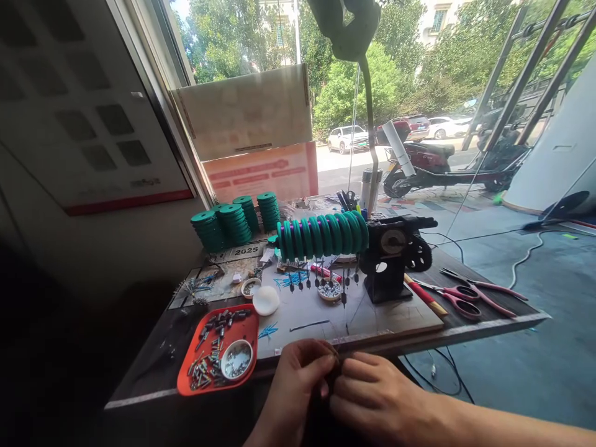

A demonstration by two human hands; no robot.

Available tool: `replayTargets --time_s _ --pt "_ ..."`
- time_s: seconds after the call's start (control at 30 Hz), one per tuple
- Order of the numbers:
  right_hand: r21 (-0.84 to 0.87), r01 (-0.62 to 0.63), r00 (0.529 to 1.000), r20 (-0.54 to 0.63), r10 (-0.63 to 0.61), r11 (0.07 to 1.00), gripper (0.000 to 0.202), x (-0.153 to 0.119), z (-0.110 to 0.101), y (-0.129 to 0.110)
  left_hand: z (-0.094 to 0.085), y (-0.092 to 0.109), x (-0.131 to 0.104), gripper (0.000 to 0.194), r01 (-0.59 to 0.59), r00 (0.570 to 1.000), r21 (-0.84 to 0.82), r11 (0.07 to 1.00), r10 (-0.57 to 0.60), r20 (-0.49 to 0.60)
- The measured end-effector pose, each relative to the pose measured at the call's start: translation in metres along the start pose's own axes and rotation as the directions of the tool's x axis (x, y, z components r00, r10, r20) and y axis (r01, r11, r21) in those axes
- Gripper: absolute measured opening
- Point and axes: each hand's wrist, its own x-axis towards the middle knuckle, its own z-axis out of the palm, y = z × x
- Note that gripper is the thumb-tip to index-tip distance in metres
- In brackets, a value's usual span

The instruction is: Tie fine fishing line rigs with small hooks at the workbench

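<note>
My left hand point(300, 379) is at the near edge of the table, thumb and forefinger pinched together. Right beside it, my right hand point(379, 394) has its fingers curled in, knuckles up. Both hands meet over something small and dark that I cannot make out. Beyond them, a row of green spools point(321, 237) sits on the shaft of a black winding stand point(391, 267). Thin lines with small dark weights point(344, 298) hang below the spools. A small dish of silvery beads point(329, 290) stands under the row.
On the left, an orange-red tray point(184, 380) holds small metal parts and a white bowl point(237, 360). A white round lid-like piece point(266, 301) lies near it. Stacked green spools point(234, 225) stand behind. Scissors point(460, 298) and pliers point(493, 292) lie on the right.
</note>
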Motion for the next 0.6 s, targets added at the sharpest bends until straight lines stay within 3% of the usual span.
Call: replayTargets --time_s 0.03,0.07,0.13,0.2,0.27,0.3,0.33,0.43,0.5,0.53,0.57,0.6 --pt "0.091 -0.049 0.999 -0.009 0.05 0.995 0.023 0.002 0.0 -0.002 -0.001 0.0 -0.001 0.01 -0.146 0.989 0.189 0.971 0.147 0.008" --pt "0.196 -0.114 0.993 -0.012 0.119 0.974 0.024 0.006 -0.003 -0.003 -0.002 0.0 -0.002 0.013 -0.287 0.955 0.381 0.879 0.292 0.047" --pt "0.422 -0.282 0.954 0.029 0.298 0.862 0.023 0.017 -0.011 -0.001 -0.006 -0.005 -0.003 0.014 -0.501 0.827 0.647 0.575 0.537 0.164" --pt "0.603 -0.475 0.858 0.157 0.488 0.641 0.015 0.034 -0.021 0.008 -0.011 -0.013 -0.001 0.015 -0.607 0.616 0.77 0.197 0.729 0.3" --pt "0.675 -0.619 0.737 0.32 0.596 0.402 0.009 0.052 -0.028 0.021 -0.016 -0.023 0.002 0.019 -0.58 0.373 0.799 -0.16 0.82 0.434" --pt "0.674 -0.653 0.703 0.37 0.607 0.345 0.008 0.06 -0.029 0.028 -0.019 -0.027 0.004 0.019 -0.535 0.295 0.798 -0.276 0.824 0.483" --pt "0.666 -0.676 0.683 0.407 0.607 0.315 0.007 0.069 -0.028 0.035 -0.02 -0.03 0.007 0.019 -0.496 0.255 0.796 -0.348 0.818 0.516" --pt "0.619 -0.716 0.668 0.475 0.573 0.323 0.006 0.087 -0.022 0.05 -0.022 -0.03 0.009 0.021 -0.463 0.217 0.779 -0.423 0.798 0.563" --pt "0.58 -0.731 0.668 0.501 0.55 0.359 0.007 0.091 -0.02 0.051 -0.018 -0.024 0.007 0.024 -0.523 0.258 0.765 -0.375 0.786 0.562" --pt "0.562 -0.729 0.675 0.494 0.547 0.391 0.007 0.09 -0.021 0.05 -0.015 -0.02 0.005 0.022 -0.57 0.32 0.775 -0.274 0.794 0.517" --pt "0.546 -0.72 0.686 0.47 0.555 0.429 0.006 0.085 -0.022 0.046 -0.012 -0.016 0.002 0.019 -0.616 0.433 0.783 -0.086 0.793 0.428" --pt "0.532 -0.711 0.695 0.432 0.575 0.46 0.003 0.077 -0.024 0.042 -0.009 -0.012 0.0 0.016 -0.624 0.592 0.756 0.197 0.751 0.292"
